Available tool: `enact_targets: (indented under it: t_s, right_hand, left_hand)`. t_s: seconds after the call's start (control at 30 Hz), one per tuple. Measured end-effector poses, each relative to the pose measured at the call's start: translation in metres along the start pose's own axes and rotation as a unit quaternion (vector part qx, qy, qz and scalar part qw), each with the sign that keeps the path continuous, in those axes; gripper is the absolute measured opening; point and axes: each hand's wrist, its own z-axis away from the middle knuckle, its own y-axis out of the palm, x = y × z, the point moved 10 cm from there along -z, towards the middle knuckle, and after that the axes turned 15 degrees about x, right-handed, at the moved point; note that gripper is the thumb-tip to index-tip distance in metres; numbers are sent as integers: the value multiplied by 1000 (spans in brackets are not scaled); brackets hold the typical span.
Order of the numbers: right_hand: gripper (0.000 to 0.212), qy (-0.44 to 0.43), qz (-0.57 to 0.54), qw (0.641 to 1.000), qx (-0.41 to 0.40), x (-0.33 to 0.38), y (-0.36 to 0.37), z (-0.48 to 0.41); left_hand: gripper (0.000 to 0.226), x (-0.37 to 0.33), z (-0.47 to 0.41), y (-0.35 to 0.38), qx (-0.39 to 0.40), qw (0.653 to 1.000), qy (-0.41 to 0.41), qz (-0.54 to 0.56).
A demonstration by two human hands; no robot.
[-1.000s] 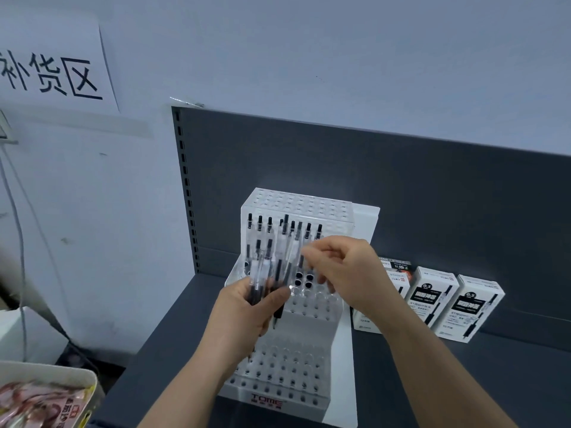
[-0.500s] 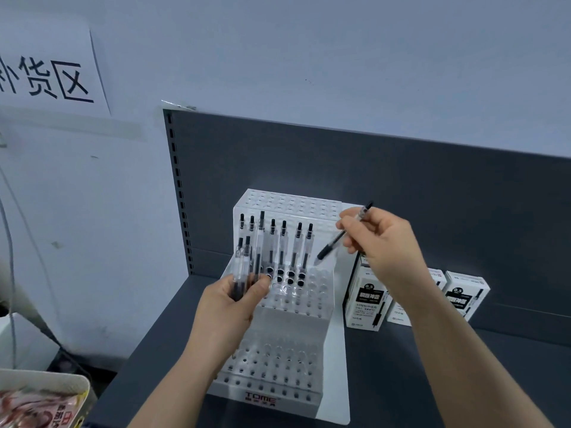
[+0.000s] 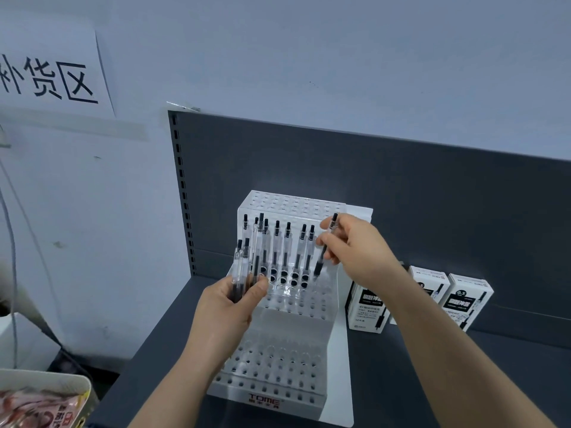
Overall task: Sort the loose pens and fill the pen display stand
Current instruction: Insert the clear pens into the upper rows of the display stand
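A clear stepped pen display stand (image 3: 290, 359) with many round holes sits on the dark shelf. Several clear pens with black caps (image 3: 285, 245) stand upright in its middle tier. My left hand (image 3: 228, 304) grips a small bunch of the same pens (image 3: 242, 267) at the stand's left side. My right hand (image 3: 355, 245) holds a single pen (image 3: 324, 251) almost upright, tip down, over holes at the right end of the middle tier.
Three white pen boxes (image 3: 460, 299) stand on the shelf (image 3: 463, 381) right of the stand. A dark back panel (image 3: 401, 186) rises behind. A paper sign (image 3: 52, 78) hangs on the wall at left. A packet in a tray (image 3: 40, 403) lies at lower left.
My right hand drew one pen out of the bunch, swung it up to the right, then turned it upright and lowered it toward the middle tier. My left hand stays put.
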Motion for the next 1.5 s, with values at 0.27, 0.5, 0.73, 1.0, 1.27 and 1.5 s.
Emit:
enact_targets:
  t_s: [0.27, 0.5, 0.73, 1.0, 1.27, 1.5]
  right_hand:
    - [12, -3, -10, 997, -71, -12, 7, 6]
    - [22, 17, -57, 991, -119, -28, 9, 12]
    - [41, 24, 59, 995, -82, -20, 12, 10]
    - [17, -30, -142, 989, 10, 1, 25, 28]
    - [6, -38, -226, 973, -16, -14, -7, 41]
    - [16, -32, -125, 982, -138, -22, -54, 47]
  left_hand:
    - [17, 1, -1, -8, -24, 1000, 2, 16]
    - [14, 3, -3, -4, -8, 1000, 1, 20]
    - [21, 5, -3, 0, -8, 999, -17, 32]
    - [17, -3, -5, 34, 64, 998, -17, 1]
    - [15, -4, -4, 39, 64, 998, -18, -13]
    - [20, 1, 0, 13, 9, 1000, -18, -24]
